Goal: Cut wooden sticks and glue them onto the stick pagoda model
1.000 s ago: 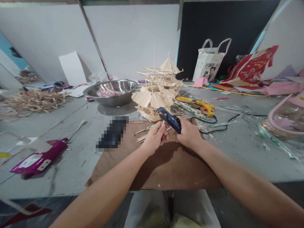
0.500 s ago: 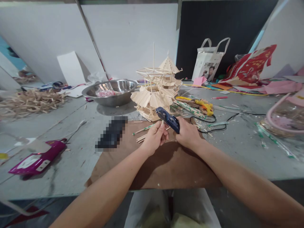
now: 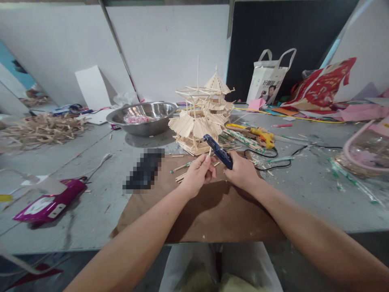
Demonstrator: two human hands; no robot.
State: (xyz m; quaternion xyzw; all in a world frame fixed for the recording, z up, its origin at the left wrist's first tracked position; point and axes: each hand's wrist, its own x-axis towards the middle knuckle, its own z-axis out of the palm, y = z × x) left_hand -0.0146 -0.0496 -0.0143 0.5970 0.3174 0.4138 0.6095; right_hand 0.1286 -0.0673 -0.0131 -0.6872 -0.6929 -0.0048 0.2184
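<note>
My left hand (image 3: 199, 174) is closed, its thumb and fingers pinching a thin wooden stick (image 3: 210, 151) whose tip points upward. My right hand (image 3: 241, 169) is wrapped round a dark blue hand cutter (image 3: 219, 151), whose head leans up and left over the stick. A small gap shows between the stick's tip and the tool. Both hands are above a brown sheet (image 3: 194, 223), where several loose sticks (image 3: 180, 177) lie partly hidden behind my left hand. Just beyond stands a pagoda-like model (image 3: 194, 125) built of wooden sticks.
A steel bowl (image 3: 146, 127) is behind on the left, with a stick pile (image 3: 45, 127) farther left. A purple power strip (image 3: 51, 202) and a pixelated dark object (image 3: 144, 169) lie nearer. On the right are a yellow glue gun (image 3: 264, 137), its black cable and plastic wrappers.
The cutter has moved slightly away from the stick, so more of the stick's tip shows above my left fingers. Both hands keep their grip; the whole view has shifted slightly.
</note>
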